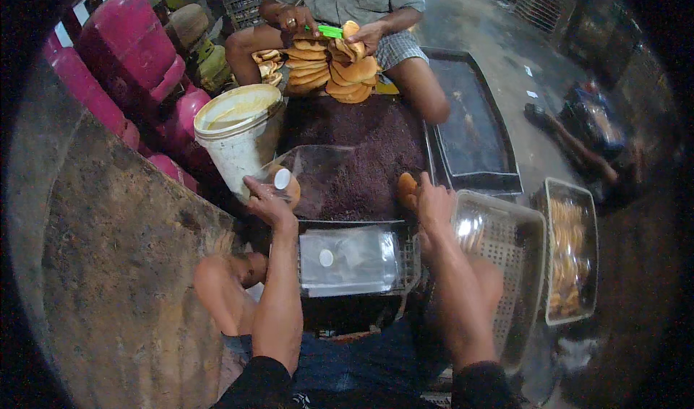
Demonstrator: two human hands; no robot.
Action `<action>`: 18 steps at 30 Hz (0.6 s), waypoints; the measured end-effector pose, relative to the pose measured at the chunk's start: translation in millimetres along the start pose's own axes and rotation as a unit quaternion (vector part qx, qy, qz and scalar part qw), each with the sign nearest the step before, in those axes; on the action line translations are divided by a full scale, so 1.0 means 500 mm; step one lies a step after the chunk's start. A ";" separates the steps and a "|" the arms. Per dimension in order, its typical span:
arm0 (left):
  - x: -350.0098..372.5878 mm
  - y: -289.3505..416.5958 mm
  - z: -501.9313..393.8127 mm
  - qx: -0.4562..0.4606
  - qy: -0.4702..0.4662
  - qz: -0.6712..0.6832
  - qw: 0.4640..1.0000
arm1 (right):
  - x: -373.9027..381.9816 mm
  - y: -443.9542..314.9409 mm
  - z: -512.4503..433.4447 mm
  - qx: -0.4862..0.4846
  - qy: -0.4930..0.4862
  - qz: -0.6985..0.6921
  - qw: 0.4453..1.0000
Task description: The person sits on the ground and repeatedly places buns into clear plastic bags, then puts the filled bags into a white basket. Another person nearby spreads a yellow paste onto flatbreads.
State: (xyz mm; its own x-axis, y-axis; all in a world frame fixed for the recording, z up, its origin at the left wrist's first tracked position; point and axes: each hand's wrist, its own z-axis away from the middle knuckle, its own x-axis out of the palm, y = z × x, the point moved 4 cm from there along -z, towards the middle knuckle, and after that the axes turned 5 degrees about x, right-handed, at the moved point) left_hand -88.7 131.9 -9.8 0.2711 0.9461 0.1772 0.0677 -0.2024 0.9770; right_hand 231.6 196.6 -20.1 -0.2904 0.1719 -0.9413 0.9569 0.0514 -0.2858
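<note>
My left hand grips a clear plastic bag with a round white label, beside the white bucket; a bread bun shows behind the label. My right hand holds another brown bun at the right edge of the dark tray, whose surface is strewn with fine dark granules. Below the tray lies a stack of clear plastic bags, also with a round white label, on a crate. Across the tray a co-worker's hands hold a bun and a green-handled tool above piled flat buns.
A perforated plastic crate with a packed bag stands at my right, beside a crate of packaged bread. Another black tray lies behind them. Pink gas cylinders and a worn wooden board are on the left.
</note>
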 end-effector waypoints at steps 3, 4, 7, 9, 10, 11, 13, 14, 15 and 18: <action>0.010 -0.019 0.031 0.047 -0.010 -0.001 0.999 | -0.017 -0.002 0.010 -0.027 0.053 0.007 0.998; 0.019 -0.023 0.039 0.041 -0.033 0.010 0.999 | -0.036 -0.009 0.012 -0.033 0.085 -0.008 0.996; 0.029 -0.017 0.064 0.103 -0.034 -0.026 0.994 | -0.055 -0.042 0.018 0.033 -0.078 -0.245 0.966; 0.038 -0.027 0.071 0.040 -0.061 -0.048 0.996 | -0.046 -0.079 0.037 0.111 -0.243 -0.501 0.823; 0.041 -0.027 0.071 0.043 -0.069 -0.067 0.994 | -0.047 -0.099 0.044 0.097 -0.288 -0.547 0.781; 0.041 -0.026 0.072 0.052 -0.066 -0.101 0.991 | -0.046 -0.118 0.051 0.071 -0.335 -0.543 0.766; 0.038 -0.018 0.068 0.090 -0.060 -0.073 0.991 | -0.066 -0.136 0.043 -0.024 -0.234 -0.533 0.813; 0.035 -0.017 0.064 0.082 -0.065 -0.084 0.991 | -0.072 -0.138 0.039 -0.031 -0.202 -0.553 0.807; 0.027 -0.012 0.060 0.094 -0.052 -0.058 0.993 | -0.078 -0.145 0.035 -0.050 -0.161 -0.575 0.801; 0.013 -0.001 0.043 0.030 -0.075 -0.003 0.997 | -0.071 -0.168 0.039 -0.015 -0.220 -0.625 0.749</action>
State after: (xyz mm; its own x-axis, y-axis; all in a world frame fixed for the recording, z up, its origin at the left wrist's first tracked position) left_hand -66.4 132.7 -11.5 0.4108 0.8998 0.1469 0.1251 -0.2152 0.9685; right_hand 161.8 167.1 33.8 -0.9251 -0.3691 0.0889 -0.0658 -0.0746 -0.9950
